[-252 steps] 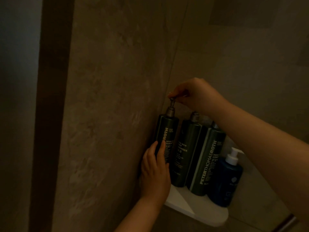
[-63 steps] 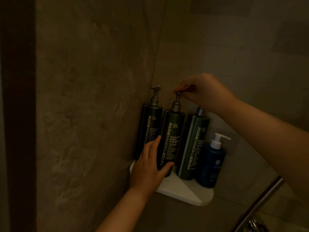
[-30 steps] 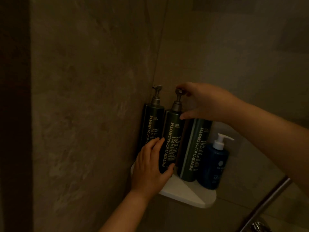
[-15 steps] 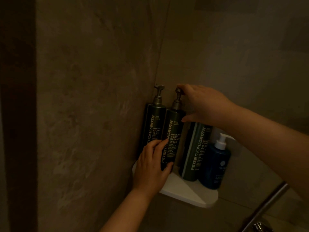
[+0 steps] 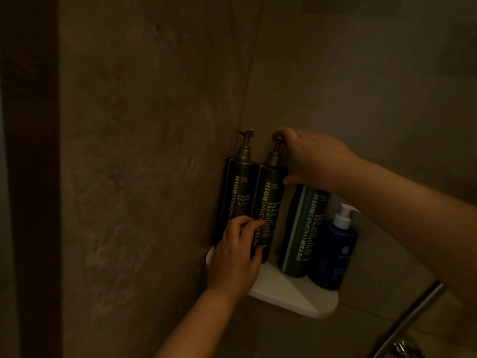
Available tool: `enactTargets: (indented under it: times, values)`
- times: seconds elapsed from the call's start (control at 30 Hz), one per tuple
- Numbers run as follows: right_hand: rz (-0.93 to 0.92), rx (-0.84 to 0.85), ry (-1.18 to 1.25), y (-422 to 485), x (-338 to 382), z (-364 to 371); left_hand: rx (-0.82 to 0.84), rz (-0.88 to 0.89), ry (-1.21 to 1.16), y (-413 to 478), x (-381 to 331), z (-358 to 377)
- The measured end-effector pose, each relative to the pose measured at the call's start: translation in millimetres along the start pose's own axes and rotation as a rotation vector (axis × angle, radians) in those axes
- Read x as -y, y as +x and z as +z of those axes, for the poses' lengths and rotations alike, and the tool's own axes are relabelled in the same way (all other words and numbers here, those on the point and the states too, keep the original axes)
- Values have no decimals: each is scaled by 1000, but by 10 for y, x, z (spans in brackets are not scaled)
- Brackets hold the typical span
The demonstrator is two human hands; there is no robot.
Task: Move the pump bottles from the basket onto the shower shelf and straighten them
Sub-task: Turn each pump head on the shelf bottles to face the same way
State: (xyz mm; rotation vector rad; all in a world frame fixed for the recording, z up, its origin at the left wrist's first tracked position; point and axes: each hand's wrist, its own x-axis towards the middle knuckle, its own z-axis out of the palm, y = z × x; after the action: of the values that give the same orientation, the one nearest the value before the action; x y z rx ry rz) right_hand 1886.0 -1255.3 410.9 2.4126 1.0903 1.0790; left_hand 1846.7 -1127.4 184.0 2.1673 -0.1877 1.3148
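Progress: four pump bottles upright in a row on the shower shelf (image 5: pixel 296 295); no basket in view, so the moving judged done and the straightening under way.
Shampoo bottle (image 5: pixel 236 192): far left of the row, tight in the corner against the left wall, label forward, pump free of both hands; looks settled.
Body cleanser bottle (image 5: pixel 269 202): second in the row, touching the shampoo bottle, a narrow gap away from the conditioner bottle (image 5: pixel 303 228); the one being handled.
Conditioner bottle: third, label forward, top hidden behind the right hand; slight lean, possibly only the wide lens.
Blue bottle (image 5: pixel 333 251): far right, white pump, just beside the conditioner bottle.
Left hand (image 5: pixel 233 257): wrapped round the lower body of the body cleanser bottle, fingers across the label, steadying it near the shelf.
Right hand (image 5: pixel 316 161): curled over the pump, a fingertip on the pump head (image 5: pixel 277 137), thumb at the bottle's shoulder; a closed grip, apparently for turning the nozzle.
Left to do: probably aligning this nozzle, then checking the conditioner bottle and the blue bottle.
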Motion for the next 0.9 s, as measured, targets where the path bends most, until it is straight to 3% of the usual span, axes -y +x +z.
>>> enactTargets:
  times: [0.3, 0.63, 0.9]
  values:
    - [4, 80, -13, -15, -14, -89, -12, -18, -17, -7, -15, -6]
    - [56, 128, 185, -289, -450, -446, -39, 68, -3, -17, -68, -28]
    - [52, 161, 362, -392, -663, -435, 74, 137, -43, 5, -386, 36]
